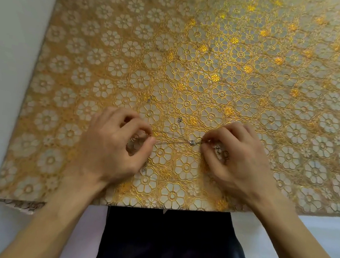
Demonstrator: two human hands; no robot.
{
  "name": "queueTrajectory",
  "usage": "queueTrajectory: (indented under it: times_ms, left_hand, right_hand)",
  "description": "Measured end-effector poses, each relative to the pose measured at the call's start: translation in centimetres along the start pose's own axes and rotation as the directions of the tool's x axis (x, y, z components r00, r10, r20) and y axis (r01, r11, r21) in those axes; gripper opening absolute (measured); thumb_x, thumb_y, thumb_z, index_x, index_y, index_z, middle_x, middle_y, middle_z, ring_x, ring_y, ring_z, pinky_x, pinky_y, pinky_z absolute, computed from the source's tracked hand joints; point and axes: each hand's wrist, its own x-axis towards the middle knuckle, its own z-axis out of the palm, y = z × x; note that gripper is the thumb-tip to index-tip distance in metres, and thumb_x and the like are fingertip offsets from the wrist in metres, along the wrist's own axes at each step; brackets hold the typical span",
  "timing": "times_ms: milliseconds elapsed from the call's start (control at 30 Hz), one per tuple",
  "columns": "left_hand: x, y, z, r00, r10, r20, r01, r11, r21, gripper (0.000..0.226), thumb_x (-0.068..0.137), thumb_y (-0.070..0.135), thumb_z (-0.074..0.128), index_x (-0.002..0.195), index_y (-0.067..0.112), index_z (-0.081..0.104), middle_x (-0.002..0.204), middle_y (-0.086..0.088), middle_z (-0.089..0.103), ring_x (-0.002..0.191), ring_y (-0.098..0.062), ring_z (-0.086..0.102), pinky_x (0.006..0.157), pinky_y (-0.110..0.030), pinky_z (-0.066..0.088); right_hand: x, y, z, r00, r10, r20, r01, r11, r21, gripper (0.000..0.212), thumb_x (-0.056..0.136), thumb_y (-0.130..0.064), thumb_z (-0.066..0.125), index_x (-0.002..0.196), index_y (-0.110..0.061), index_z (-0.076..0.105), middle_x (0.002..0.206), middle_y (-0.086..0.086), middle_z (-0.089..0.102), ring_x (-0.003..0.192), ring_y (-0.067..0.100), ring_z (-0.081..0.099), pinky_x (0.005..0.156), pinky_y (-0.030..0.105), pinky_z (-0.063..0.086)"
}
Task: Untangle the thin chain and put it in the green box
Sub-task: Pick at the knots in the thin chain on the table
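- Head view: left hand and right hand both pinched shut on the thin chain, stretched between them just above the gold-flowered tabletop.
- Small knot or charm near right fingertips; too fine to tell.
- Untangling apparently unfinished. Green box out of sight; boxing remains.

A glossy gold tablecloth with a white flower lattice pattern covers the table; below its near edge, dark shiny black clothing shows against pale floor.
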Motion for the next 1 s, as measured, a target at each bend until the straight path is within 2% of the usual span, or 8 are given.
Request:
queueTrajectory:
  times_ms: [100, 200, 300, 567, 867, 1000]
  left_hand:
    - [1.0, 1.9, 0.8, 1.0, 0.002, 0.029, 0.0, 0.998, -0.061, 0.027, 0.084, 0.043, 0.064, 0.096, 0.021, 0.074, 0.102, 0.001, 0.066, 0.099, -0.022, 0.058, 0.087, -0.037, 0.039]
    - [1.8, 3.5, 2.1, 0.994, 0.053, 0.099, -0.041, 0.993, -0.113, 0.03, 0.081, 0.045, 0.068, 0.103, 0.025, 0.075, 0.104, 0.002, 0.065, 0.1, -0.021, 0.057, 0.088, -0.038, 0.042]
    - [2.3, 4.0, 3.0, 0.988, 0.092, 0.125, -0.079, 0.992, -0.103, 0.034, 0.08, 0.046, 0.07, 0.109, 0.029, 0.076, 0.106, 0.005, 0.065, 0.098, -0.021, 0.057, 0.085, -0.038, 0.043]
    - [2.1, 3.9, 3.6, 0.995, 0.095, 0.04, -0.088, 0.983, -0.162, 0.016, 0.084, 0.041, 0.074, 0.094, 0.031, 0.08, 0.102, 0.008, 0.068, 0.094, -0.022, 0.057, 0.078, -0.043, 0.045]
    - [2.5, 3.7, 3.8, 0.996, 0.074, 0.057, -0.065, 0.987, -0.146, 0.02, 0.092, 0.043, 0.064, 0.096, 0.027, 0.077, 0.105, 0.009, 0.068, 0.099, -0.021, 0.058, 0.083, -0.037, 0.042]
    - [2.5, 4.1, 3.6, 0.997, 0.005, 0.078, 0.013, 0.973, -0.228, 0.022, 0.094, 0.043, 0.059, 0.096, 0.027, 0.074, 0.106, 0.014, 0.067, 0.102, -0.017, 0.057, 0.088, -0.033, 0.037]
  right_hand:
    - [0.0, 0.1, 0.2, 1.0, 0.016, -0.007, -0.015, 0.999, 0.031, 0.015, 0.089, -0.032, 0.069, 0.098, -0.02, 0.072, 0.096, -0.003, 0.061, 0.094, 0.022, 0.053, 0.082, 0.034, 0.043]
    - [0.0, 0.2, 0.2, 1.0, 0.017, -0.018, -0.016, 0.999, 0.048, 0.014, 0.089, -0.031, 0.07, 0.098, -0.021, 0.073, 0.096, -0.003, 0.062, 0.094, 0.021, 0.053, 0.082, 0.033, 0.043]
    - [-0.1, 0.3, 0.3, 1.0, -0.001, -0.031, 0.002, 0.999, 0.05, 0.013, 0.09, -0.03, 0.073, 0.098, -0.02, 0.074, 0.096, -0.002, 0.062, 0.091, 0.023, 0.054, 0.08, 0.039, 0.045]
    - [-1.0, -0.6, 1.0, 0.989, 0.007, -0.147, 0.006, 0.996, 0.09, 0.016, 0.088, -0.029, 0.076, 0.099, -0.017, 0.077, 0.1, 0.001, 0.066, 0.092, 0.028, 0.057, 0.082, 0.036, 0.047]
    - [-0.7, -1.0, 1.4, 0.992, 0.039, -0.122, -0.03, 0.997, 0.075, 0.018, 0.088, -0.035, 0.075, 0.101, -0.023, 0.078, 0.106, -0.004, 0.067, 0.1, 0.022, 0.053, 0.087, 0.033, 0.046]
    - [-0.3, -1.3, 1.7, 0.99, 0.037, -0.136, -0.025, 0.996, 0.091, 0.013, 0.09, -0.033, 0.074, 0.095, -0.021, 0.077, 0.103, -0.005, 0.069, 0.097, 0.023, 0.055, 0.086, 0.036, 0.047]
